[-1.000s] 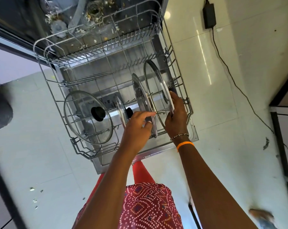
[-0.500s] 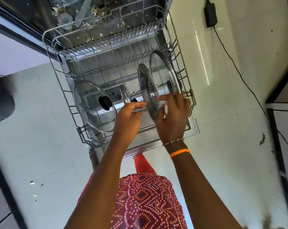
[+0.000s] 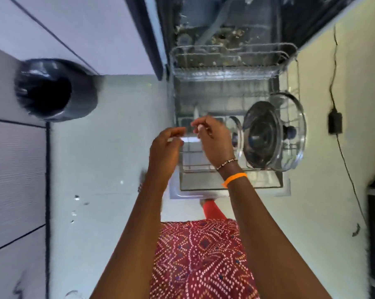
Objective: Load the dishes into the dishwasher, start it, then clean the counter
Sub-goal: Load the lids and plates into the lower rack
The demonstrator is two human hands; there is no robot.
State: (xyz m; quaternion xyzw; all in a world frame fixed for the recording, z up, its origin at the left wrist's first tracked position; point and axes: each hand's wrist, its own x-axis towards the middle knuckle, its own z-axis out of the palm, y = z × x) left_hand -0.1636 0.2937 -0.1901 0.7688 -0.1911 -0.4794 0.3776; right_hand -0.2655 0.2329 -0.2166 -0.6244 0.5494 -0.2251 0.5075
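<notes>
From the head view, two glass lids [image 3: 290,134] standing on edge in the pulled-out rack [image 3: 231,67], likely hard, slippery, breakable, best held by rim or knob; left hand [image 3: 166,147] and right hand [image 3: 212,139] loosely curled above, holding nothing clear

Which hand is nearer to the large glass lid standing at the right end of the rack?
Right. The right hand hovers just left of the lids, a short gap from the large glass lid. The left hand is further left, beyond the right hand.
</notes>
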